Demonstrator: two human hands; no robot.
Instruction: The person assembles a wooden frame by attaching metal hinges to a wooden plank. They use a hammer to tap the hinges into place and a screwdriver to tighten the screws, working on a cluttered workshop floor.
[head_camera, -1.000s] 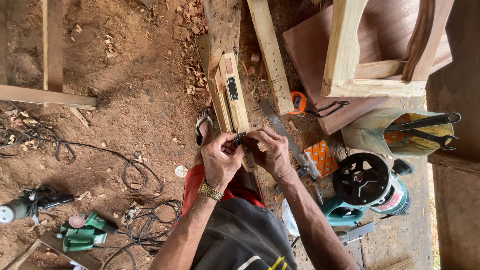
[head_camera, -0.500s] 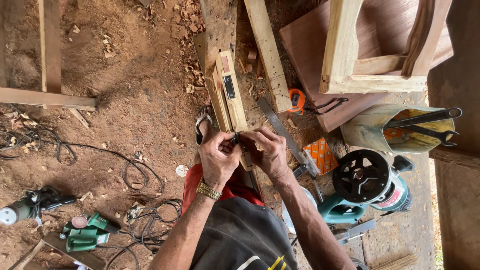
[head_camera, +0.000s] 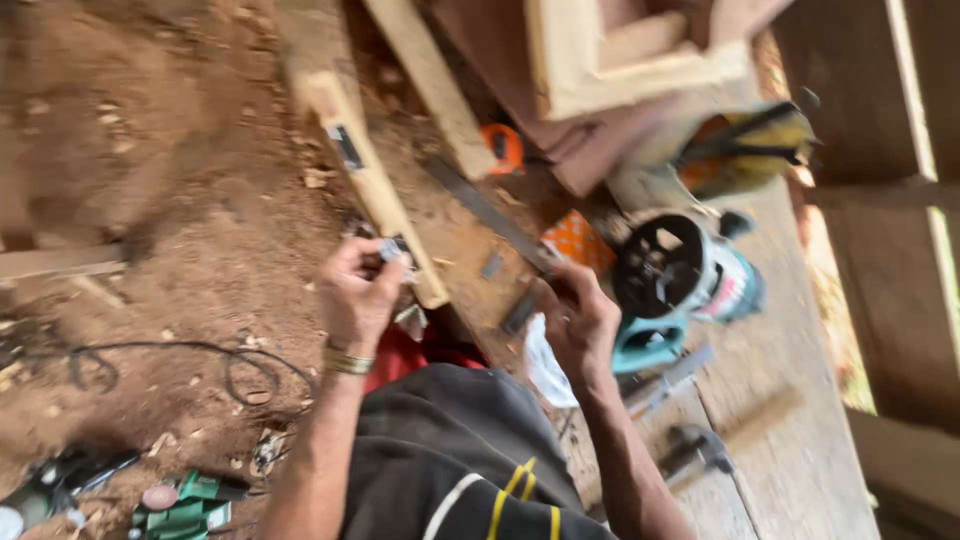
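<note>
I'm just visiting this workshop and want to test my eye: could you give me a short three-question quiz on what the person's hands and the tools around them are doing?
1. True or false: the two hands are clasped together.
2. Which lies nearest the right hand? A) teal power tool B) green tool C) black cable
3. Fill in: the left hand pinches a small ____ object beside the wooden strip.

Key:
1. False; they are apart.
2. A, the teal power tool; the green tool and black cable lie over by the other arm.
3. Grey; too blurred to identify.
</note>
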